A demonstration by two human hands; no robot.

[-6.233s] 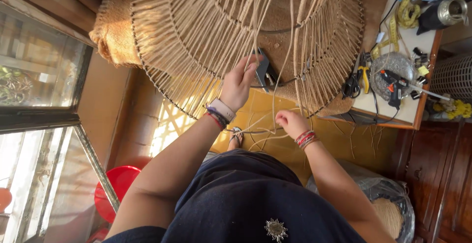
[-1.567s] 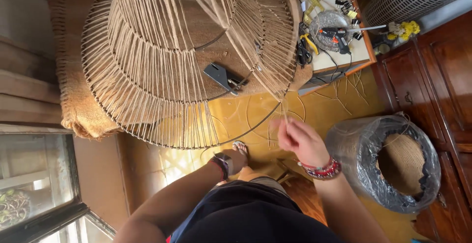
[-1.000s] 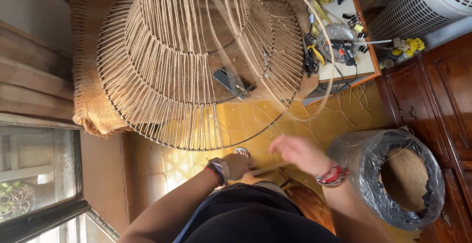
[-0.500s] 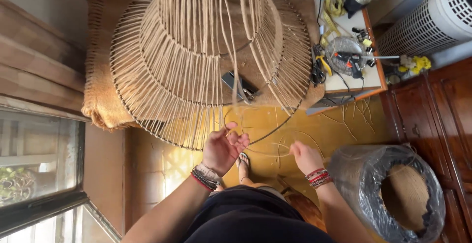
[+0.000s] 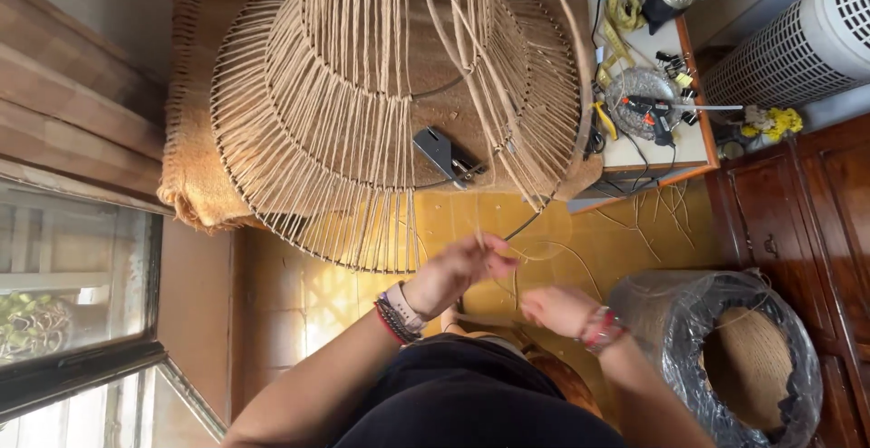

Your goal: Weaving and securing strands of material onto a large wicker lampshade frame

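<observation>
— What's the room like from the head camera?

— A yellow tiled floor [image 5: 317, 312] runs below, with a window [image 5: 63, 294] at the left and a dark wooden cabinet [image 5: 797, 203] at the right. A white perforated cylinder [image 5: 797, 45] stands above the cabinet.

— And the surface?

— A counter [image 5: 227, 13] draped with burlap cloth [image 5: 195, 185]. On it sits a large wire lampshade frame [image 5: 362, 113], strung all round with tan paper cord. A grey staple gun [image 5: 444, 154] lies on the cloth, inside the frame's lower ring.

— Where's the cord being worked?

— A loose cord strand [image 5: 562, 140] arcs down from the top of the frame along its right side to the rim's open gap, then loops towards the hands.

— The left hand?

— The left hand [image 5: 458, 267] is just below the frame's rim, fingers pinched together on the cord, bracelets at the wrist. It's a little blurred.

— The right?

— The right hand [image 5: 555, 308] is lower, near the left, fingers curled in. Thin strands pass by it, but I cannot tell whether it grips one.

— Anything else around?

— A small side table [image 5: 657, 140] at the right carries a glue gun [image 5: 657, 108], clips and a yellow tape. On the floor beside the right forearm sits a cord coil wrapped in black plastic [image 5: 725, 357]. Cord offcuts [image 5: 652, 217] lie scattered on the tiles.
</observation>
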